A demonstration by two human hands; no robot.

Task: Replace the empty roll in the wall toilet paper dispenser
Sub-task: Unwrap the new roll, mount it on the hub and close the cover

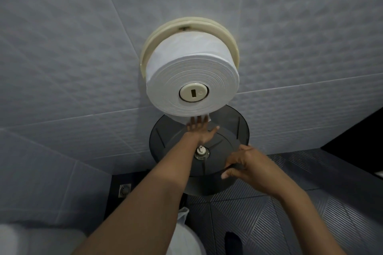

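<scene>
Grey textured wall tiles (62,58) fill the background; a dark ribbed floor (290,213) and a floor drain (125,190) are seen below. A white bag (184,232) lies low in view, partly hidden by the arm.

Left hand (202,130): reached up under the new roll (192,76), fingers extended, grip released; the fingertips (196,120) are touching the loose paper tail (182,119) at the roll's lower edge.

The roll is already seated on the cream backplate (233,47), with the cream hub cap (193,92) at its centre. It is judged light but bulky, soft-sided and easily dented; the tail is thin and tears readily, so it is best drawn with flat fingers.

The smoked plastic cover (234,126) hangs open below, its lock (201,152) at centre. It is judged stiff, smooth, and possibly brittle at the hinge.

Right hand (246,163): grip closed on the cover's lower right rim, fingers curled under the edge. The rim is judged the best hold for swinging it shut.
</scene>
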